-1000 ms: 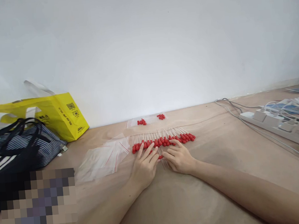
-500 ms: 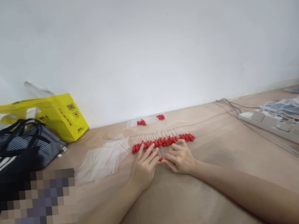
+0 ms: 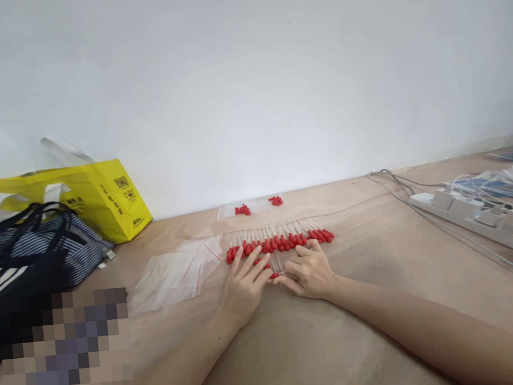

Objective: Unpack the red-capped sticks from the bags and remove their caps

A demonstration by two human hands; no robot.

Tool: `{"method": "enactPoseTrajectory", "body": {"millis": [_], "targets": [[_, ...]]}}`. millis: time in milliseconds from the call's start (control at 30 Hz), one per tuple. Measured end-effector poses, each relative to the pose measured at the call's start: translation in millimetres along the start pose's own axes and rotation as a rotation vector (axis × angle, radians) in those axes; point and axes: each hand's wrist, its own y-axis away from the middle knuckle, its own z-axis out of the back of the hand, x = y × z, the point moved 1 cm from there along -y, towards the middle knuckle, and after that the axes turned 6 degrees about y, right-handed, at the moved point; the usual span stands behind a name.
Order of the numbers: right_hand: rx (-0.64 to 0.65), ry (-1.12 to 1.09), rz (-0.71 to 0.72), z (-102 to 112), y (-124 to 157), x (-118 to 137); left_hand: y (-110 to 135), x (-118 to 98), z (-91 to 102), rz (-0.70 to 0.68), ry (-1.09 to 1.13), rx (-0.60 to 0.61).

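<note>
A person's 2 bare hands are working just on the near side of the row of red-tipped sticks (image 3: 283, 243), which is lying across the tabletop (image 3: 376, 230) with its red ends pointing toward the person and its pale shafts fanning away. The right hand (image 3: 311, 271) is closing narrowly, thumb against curled fingers, and is pinching the thin shaft of 1 loose red-tipped stick (image 3: 274, 275), which is lying crosswise on the near side of the row, its red end facing the left hand (image 3: 246, 282). That left hand is resting palm down with its fingers spreading toward the row, its upper fingertips reaching the red ends; its thumb is meeting the loose stick's red end, though whether it is gripping there cannot be told. A few red pieces (image 3: 267, 266) are showing beside its fingers, between the hand and the row. On the far side of the row, 2 small red clusters (image 3: 242, 210) (image 3: 276, 201) are lying on clear plastic. To the left of the row, flat clear bags (image 3: 174, 274) with red lines are overlapping. Farther left of it, a yellow bag (image 3: 123, 210), a striped bag (image 3: 89, 246) and a black bag (image 3: 23, 297) are crowding together. Well to the right of the row, a white power strip (image 3: 478, 212) is holding several plugs, with grey cables (image 3: 458, 233) running beside it.
</note>
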Motion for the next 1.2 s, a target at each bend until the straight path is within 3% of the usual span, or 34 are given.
{"method": "enactPoseTrajectory", "body": {"millis": [200, 300, 467, 600, 700, 900, 1200], "targets": [[-0.030, 0.015, -0.063, -2, 1, -1, 2, -2, 5.0, -0.019, -0.011, -0.018], [0.031, 0.020, -0.138, -2, 3, -9, 7, 8, 10.6, 0.035, -0.038, -0.007], [0.336, -0.085, -0.139, -4, 8, -20, 19, 27, 15.0, 0.335, -0.029, 0.055], [0.461, -0.166, -0.177, -9, 15, -18, 23, 29, 13.1, 0.540, 0.005, 0.144], [0.449, -0.227, -0.225, -12, 20, -14, 22, 30, 12.1, 0.662, 0.054, 0.183], [0.349, -0.329, -0.266, -15, 20, -6, 17, 31, 11.3, 0.761, 0.235, 0.196], [0.374, -0.354, -0.239, -2, 10, 7, 20, 30, 11.0, 0.644, 0.175, 0.120]]}}
